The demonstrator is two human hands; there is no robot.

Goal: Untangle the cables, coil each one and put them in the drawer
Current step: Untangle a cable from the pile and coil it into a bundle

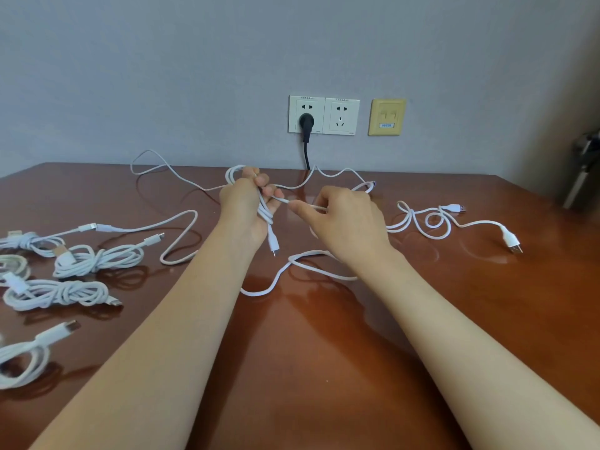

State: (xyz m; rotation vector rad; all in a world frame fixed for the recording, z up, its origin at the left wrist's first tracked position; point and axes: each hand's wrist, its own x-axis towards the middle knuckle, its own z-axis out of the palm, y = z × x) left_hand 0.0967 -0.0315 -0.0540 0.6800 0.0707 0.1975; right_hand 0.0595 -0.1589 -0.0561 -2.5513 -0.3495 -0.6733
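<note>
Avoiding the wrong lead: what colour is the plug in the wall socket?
The plug is black, as is its cord; the head view shows it.

Both hands [246, 203] [344, 219] hold a white cable [264, 212] above the table [308, 336].

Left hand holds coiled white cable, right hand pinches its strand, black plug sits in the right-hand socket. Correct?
No: head view shows the black plug in the left-hand socket. The left hand holds coiled white cable, the right hand pinches its strand.
</note>
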